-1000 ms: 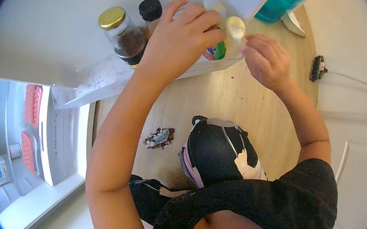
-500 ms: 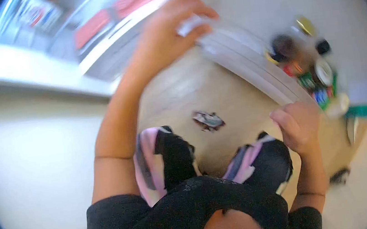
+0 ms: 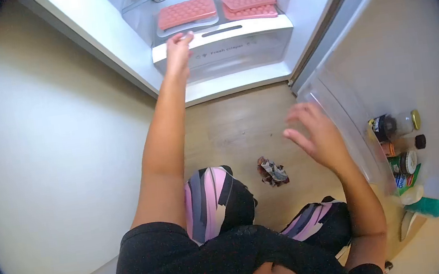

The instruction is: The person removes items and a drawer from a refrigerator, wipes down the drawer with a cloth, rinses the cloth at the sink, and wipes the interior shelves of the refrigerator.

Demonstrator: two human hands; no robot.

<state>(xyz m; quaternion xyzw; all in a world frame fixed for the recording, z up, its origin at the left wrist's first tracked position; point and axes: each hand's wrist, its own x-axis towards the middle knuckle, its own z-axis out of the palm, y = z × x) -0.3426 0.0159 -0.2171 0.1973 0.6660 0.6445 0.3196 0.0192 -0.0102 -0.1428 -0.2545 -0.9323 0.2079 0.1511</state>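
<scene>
My left hand is at the top left edge of the crisper drawer, fingers bent; whether it grips anything is hard to make out. Just beyond it, a pink tray rests on a clear container, with stacked pink trays to its right. My right hand hangs over the floor beside the clear door bin, thumb and fingers apart, holding nothing. Jars and bottles, among them a gold-lidded jar and a white-lidded jar, stand in the door bin.
The fridge door stands open on the right. A crumpled wrapper lies on the wooden floor between my knees. On the left is a large pale panel. A teal object shows beyond the door bin.
The view has turned from the door bin to the fridge interior. My left hand has left the door jars and reached the drawer. My right hand has opened and moved off the door bin.
</scene>
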